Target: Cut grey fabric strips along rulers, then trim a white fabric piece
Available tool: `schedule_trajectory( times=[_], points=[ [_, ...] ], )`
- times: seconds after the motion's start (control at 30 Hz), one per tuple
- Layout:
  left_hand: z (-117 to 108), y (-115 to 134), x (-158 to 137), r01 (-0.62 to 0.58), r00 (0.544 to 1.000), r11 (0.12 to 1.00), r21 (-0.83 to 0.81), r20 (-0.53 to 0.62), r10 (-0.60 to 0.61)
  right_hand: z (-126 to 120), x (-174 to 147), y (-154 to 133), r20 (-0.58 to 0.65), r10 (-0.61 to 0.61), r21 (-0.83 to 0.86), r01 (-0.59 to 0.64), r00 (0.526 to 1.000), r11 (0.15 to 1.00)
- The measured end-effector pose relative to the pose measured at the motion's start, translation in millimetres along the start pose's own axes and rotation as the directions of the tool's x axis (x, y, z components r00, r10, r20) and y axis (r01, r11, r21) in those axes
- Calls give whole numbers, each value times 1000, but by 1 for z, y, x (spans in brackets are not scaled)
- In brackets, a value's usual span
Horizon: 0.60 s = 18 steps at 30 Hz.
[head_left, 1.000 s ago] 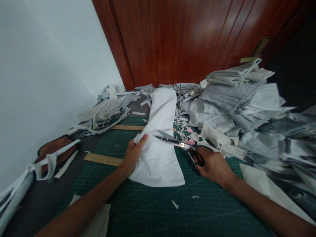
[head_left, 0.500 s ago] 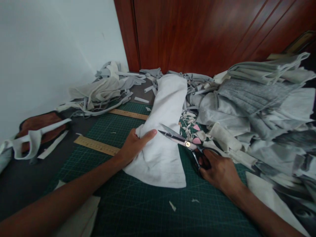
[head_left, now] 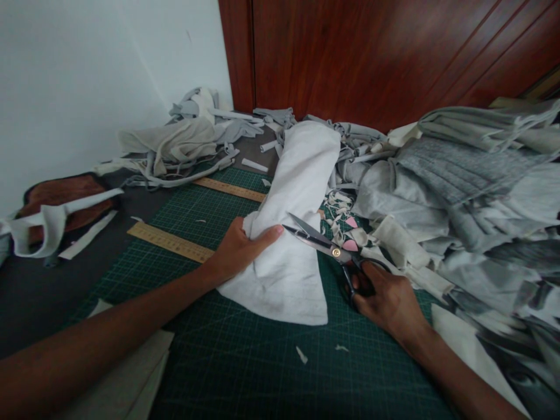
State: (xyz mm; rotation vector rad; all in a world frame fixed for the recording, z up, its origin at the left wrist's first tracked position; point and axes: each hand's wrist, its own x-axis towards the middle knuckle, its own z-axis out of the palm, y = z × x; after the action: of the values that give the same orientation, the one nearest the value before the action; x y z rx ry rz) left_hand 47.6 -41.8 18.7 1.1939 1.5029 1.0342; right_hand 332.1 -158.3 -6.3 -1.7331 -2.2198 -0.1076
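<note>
Left fingers (head_left: 270, 234) pinch the long white cloth (head_left: 286, 286), which stretches away past them, and scissors (head_left: 336, 252) (right fingers (head_left: 375, 275) hold them) point across it toward the left ones.

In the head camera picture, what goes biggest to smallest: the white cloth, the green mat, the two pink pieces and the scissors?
1. Green mat
2. White cloth
3. Scissors
4. The two pink pieces, too alike to rank apart

Cloth (head_left: 293, 280) in left hand (head_left: 240, 251): matt, creased fabric. Scissors (head_left: 336, 252) in right hand (head_left: 389, 294): shiny metal blades, smooth dark handles. Ruler (head_left: 170, 241) beside left hand: matt, wood-look. Door (head_left: 350, 58) beyond both hands: glossy wood.
</note>
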Motion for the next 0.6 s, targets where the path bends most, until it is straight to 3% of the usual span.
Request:
schedule_trajectory(
  times=[0.1, 0.3, 0.6],
  points=[
    [0, 2, -1, 13, 1000, 1000, -21, 15, -13, 1, -1, 1, -4, 0, -9, 0, 1000, 1000],
    [-1, 3, -1, 33, 984, 999, -30, 178, -27, 3, -2, 2, -35, -23, -25, 22, 999, 999],
    [0, 2, -1, 15, 975, 996, 90, 220, -35, -2, 6, -4, -130, -49, -24, 47, 990, 999]
  ],
)
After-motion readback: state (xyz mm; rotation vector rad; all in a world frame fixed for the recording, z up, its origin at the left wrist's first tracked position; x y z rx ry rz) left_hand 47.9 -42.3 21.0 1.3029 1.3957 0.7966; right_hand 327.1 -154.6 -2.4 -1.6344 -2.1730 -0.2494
